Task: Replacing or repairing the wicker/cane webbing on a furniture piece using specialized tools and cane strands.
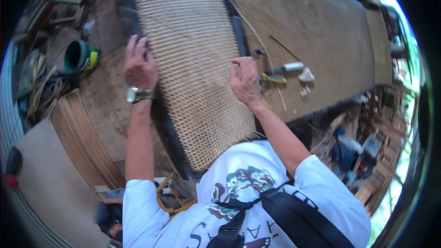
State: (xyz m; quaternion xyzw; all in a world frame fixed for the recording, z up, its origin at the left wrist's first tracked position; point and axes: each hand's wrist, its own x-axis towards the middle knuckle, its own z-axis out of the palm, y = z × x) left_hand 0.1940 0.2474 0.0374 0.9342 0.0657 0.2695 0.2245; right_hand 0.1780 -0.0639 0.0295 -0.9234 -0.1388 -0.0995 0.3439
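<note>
A long woven cane panel (183, 41) in a dark frame (167, 128) stretches away in front of me. My left hand (140, 66), with a watch on its wrist, rests on the frame's left side, fingers extended toward the far end. Over the panel's right edge is my right hand (245, 80), its fingers curled in; whether a strand is pinched there is hidden. Just right of that hand lie yellow-handled pliers (275, 79) and a tool with a pale cylindrical end (293, 66). A white wedge-shaped piece (306, 75) sits beside them.
A second, wider woven panel (330, 32) lies to the right, bearing a thin dark rod (282, 47). At left stand a green bucket (81, 56) and curved wooden boards (85, 138). A person (112, 216) is at lower left, near a yellowish wooden frame (172, 197). Clutter fills the right side.
</note>
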